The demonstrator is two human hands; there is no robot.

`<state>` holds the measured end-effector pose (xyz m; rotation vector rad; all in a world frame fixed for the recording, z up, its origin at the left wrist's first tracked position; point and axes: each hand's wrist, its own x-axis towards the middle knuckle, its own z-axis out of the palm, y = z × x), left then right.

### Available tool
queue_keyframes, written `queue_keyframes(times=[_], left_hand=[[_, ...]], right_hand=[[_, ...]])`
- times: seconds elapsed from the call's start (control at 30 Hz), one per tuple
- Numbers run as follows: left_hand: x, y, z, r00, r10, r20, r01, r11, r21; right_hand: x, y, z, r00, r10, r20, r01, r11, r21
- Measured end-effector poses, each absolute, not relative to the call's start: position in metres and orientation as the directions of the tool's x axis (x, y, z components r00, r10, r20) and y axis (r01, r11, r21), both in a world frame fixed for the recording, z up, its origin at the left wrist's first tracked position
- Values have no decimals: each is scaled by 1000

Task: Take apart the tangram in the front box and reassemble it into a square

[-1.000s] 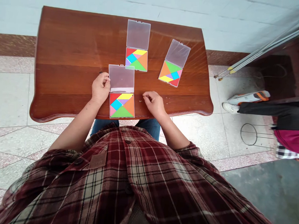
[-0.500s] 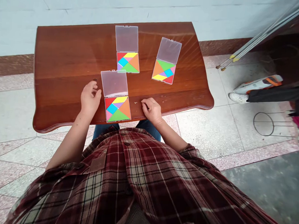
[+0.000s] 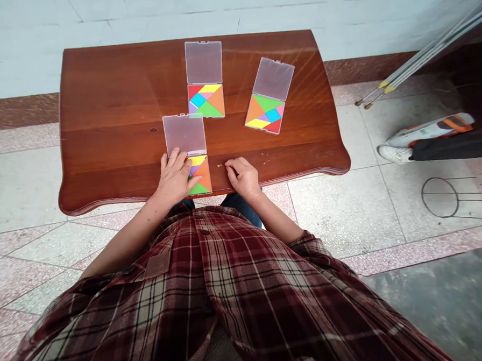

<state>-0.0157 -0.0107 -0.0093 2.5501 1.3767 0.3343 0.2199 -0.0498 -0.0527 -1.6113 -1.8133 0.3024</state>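
My left hand (image 3: 175, 178) lies with its fingers spread over the left part of the nearest tangram set (image 3: 202, 173), hiding its red, blue and pink pieces. Yellow, purple, orange and green pieces still show beside the fingers. This set's clear lid (image 3: 186, 133) is folded back, away from me. Resting on the table to the right of it, my right hand (image 3: 244, 178) has its fingers curled in; what they hold, if anything, is hidden. Two more tangram sets, one behind (image 3: 212, 108) and one at the right (image 3: 264, 114), sit with their lids folded back.
The brown wooden table (image 3: 111, 114) stands against a pale wall (image 3: 153, 9). Small crumbs lie near my right hand. On the floor to the right are crutches (image 3: 417, 60), another person's white shoe (image 3: 395, 154), an orange-and-white toy train (image 3: 433, 128) and a wire ring frame (image 3: 440, 197).
My left hand has moved right, from the bare table beside the nearest tangram set onto its pieces. My right hand stays nearly where it was. The view has shifted slightly.
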Motion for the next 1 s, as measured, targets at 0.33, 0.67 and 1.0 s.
queue_keyframes(times=[0.33, 0.67, 1.0], left_hand=[[-17, -9, -13, 568, 820, 72, 762, -557, 329], [-30, -4, -15, 530, 840, 119, 759, -532, 375], [-86, -24, 2, 385, 916, 114, 759, -384, 526]], right_hand=[[218, -51, -51, -20, 938, 346, 803, 221, -554], [218, -52, -51, -21, 938, 347, 815, 217, -538], [221, -54, -47, -30, 949, 314, 802, 210, -559]])
